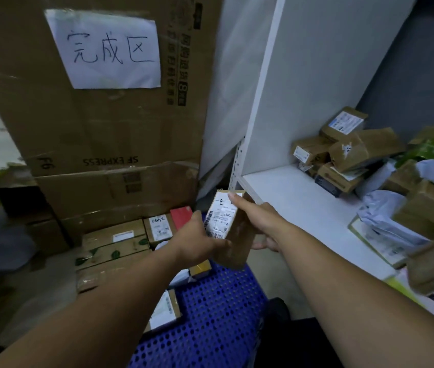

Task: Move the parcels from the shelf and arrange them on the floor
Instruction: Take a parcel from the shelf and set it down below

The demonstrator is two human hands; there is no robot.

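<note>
Both hands hold one small brown cardboard parcel (233, 235) with a white shipping label, in the air left of the white shelf (298, 197) and above the floor parcels. My left hand (197, 239) grips its lower left side. My right hand (258, 216) grips its right side, with the thumb on the label's top. Several cardboard parcels (343, 152) and grey mailer bags (385, 211) lie piled on the shelf at the right. On the floor below, parcels stand in a group: a long box with leaf print (112, 245), a small labelled box (158, 227) and a red box (181, 216).
Large stacked cardboard boxes (99, 115) with a handwritten paper sign stand behind the floor parcels. A blue perforated plastic pallet (210, 314) covers the floor under my arms, with a labelled parcel (164, 309) on it. The shelf's white upright (261, 88) rises just right of the held parcel.
</note>
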